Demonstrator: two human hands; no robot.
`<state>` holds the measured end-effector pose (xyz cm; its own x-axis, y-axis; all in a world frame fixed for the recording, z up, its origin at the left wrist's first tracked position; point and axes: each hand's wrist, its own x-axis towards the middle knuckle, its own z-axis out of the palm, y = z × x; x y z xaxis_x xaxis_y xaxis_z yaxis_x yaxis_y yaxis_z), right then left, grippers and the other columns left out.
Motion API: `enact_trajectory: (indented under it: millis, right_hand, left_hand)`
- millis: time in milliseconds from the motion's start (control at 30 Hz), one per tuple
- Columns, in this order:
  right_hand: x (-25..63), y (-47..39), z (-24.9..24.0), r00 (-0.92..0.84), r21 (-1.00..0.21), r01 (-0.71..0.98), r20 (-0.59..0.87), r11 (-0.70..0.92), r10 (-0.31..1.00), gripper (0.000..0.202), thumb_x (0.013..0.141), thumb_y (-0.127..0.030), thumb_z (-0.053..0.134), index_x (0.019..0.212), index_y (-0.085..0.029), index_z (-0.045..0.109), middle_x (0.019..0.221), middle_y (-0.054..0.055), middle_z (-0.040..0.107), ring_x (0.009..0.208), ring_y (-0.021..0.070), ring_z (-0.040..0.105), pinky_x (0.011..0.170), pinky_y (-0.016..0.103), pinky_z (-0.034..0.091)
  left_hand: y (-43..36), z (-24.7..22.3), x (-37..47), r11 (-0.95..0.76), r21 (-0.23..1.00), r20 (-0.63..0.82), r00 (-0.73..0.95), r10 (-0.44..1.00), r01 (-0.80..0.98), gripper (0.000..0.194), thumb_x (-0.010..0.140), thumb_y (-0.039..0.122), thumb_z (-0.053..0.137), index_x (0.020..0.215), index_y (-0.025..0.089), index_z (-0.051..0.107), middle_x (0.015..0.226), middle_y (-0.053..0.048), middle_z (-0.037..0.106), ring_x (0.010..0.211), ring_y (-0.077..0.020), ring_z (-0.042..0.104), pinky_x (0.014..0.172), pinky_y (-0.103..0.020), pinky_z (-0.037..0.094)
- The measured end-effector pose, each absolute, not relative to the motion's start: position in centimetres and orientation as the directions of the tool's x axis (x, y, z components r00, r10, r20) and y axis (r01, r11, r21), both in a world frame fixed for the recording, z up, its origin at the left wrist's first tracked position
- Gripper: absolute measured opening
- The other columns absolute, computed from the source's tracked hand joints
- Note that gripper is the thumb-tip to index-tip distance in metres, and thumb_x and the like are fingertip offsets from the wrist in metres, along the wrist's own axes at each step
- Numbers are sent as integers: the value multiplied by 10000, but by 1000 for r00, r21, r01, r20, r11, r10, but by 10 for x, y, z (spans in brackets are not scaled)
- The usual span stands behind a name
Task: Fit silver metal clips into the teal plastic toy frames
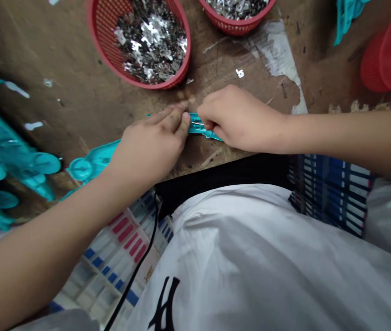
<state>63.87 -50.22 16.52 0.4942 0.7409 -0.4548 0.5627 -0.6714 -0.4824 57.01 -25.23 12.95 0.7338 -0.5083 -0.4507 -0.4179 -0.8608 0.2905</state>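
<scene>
A long teal plastic part (195, 128) lies on the table between my hands, with a thin silver metal piece (198, 123) showing in its channel. My left hand (149, 149) presses it down, thumb and fingers closed over its left portion. My right hand (241, 120) is curled over the right portion, its fingers pinched together close to the metal piece. What those fingertips grip is hidden. Another stretch of teal plastic (95, 161) with a round end shows beneath my left wrist; whether it joins the first I cannot tell.
A red basket (107, 50) of small shiny metal pieces stands beyond my hands, with a second red basket (235, 28) to its right. Teal plastic parts (5, 147) pile up at left. A small metal clip (240, 73) and a spring (284, 90) lie loose. A red container (376, 69) stands far right.
</scene>
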Motion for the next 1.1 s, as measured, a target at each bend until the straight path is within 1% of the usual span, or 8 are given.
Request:
enact_trajectory:
  millis: [100,233,600,700,833,900,1000,1100]
  right_hand:
    - [638,-505,160,522,-481,564,-421,-671,742,414,1153,-48,602,1337,-155,958,1397,173,934,1368,369,867,1117,402,592]
    - [639,-507,152,547,-507,530,-409,-680,731,372,1128,-69,646,1253,-234,955,1372,118,949,1334,343,854,1094,378,579]
    - [641,-507,154,555,-474,561,-393,-678,733,388,1119,-89,631,1285,-233,951,1356,124,956,1310,345,864,1064,401,565]
    - [641,-505,155,574,-454,561,-389,-692,720,394,1109,-87,646,1277,-252,962,1344,103,965,1317,348,872,1068,398,580]
    - [643,-503,156,582,-440,548,-410,-711,702,421,1088,-56,660,1291,-255,971,1344,88,974,1257,338,883,1038,391,589]
    - [644,-501,156,577,-430,555,-419,-713,701,432,1075,-42,671,1290,-262,974,1338,72,976,1223,331,887,1014,385,591]
    - [646,-501,155,582,-429,555,-411,-712,701,453,1052,-11,673,1293,-242,979,1321,77,973,1207,318,892,997,375,586]
    - [647,-503,155,596,-469,524,-394,-711,699,448,1021,0,692,1252,-244,988,1261,77,977,1134,317,894,970,384,589]
  left_hand:
    - [-255,132,572,-886,273,-498,732,-464,-376,819,1372,390,97,1996,99,539,2087,-233,423,1954,-489,476,1568,-788,511]
    - [-255,131,572,-871,290,-458,742,-490,-396,856,1360,380,74,1945,59,609,2049,-292,465,1918,-531,524,1496,-853,569]
    - [-252,131,573,-861,257,-444,738,-508,-439,800,1350,329,106,1916,44,595,1952,-313,611,1733,-499,721,1371,-780,684]
    - [-255,133,575,-893,241,-505,736,-450,-381,809,1331,345,112,1926,65,583,2006,-287,558,1722,-509,724,1390,-790,662]
    - [-259,135,576,-924,229,-571,726,-383,-307,814,1323,379,119,1966,128,552,2084,-199,481,1851,-458,608,1524,-735,559]
    - [-260,135,577,-924,242,-569,727,-383,-297,848,1326,413,88,1964,110,558,2081,-210,481,1857,-474,594,1540,-778,519]
    - [-256,133,577,-902,271,-534,728,-431,-335,916,1327,457,18,1959,78,561,2049,-252,511,1793,-507,649,1471,-844,556]
    - [-248,130,577,-878,261,-489,729,-479,-402,863,1322,403,76,1971,96,552,2053,-229,516,1729,-453,724,1443,-743,617]
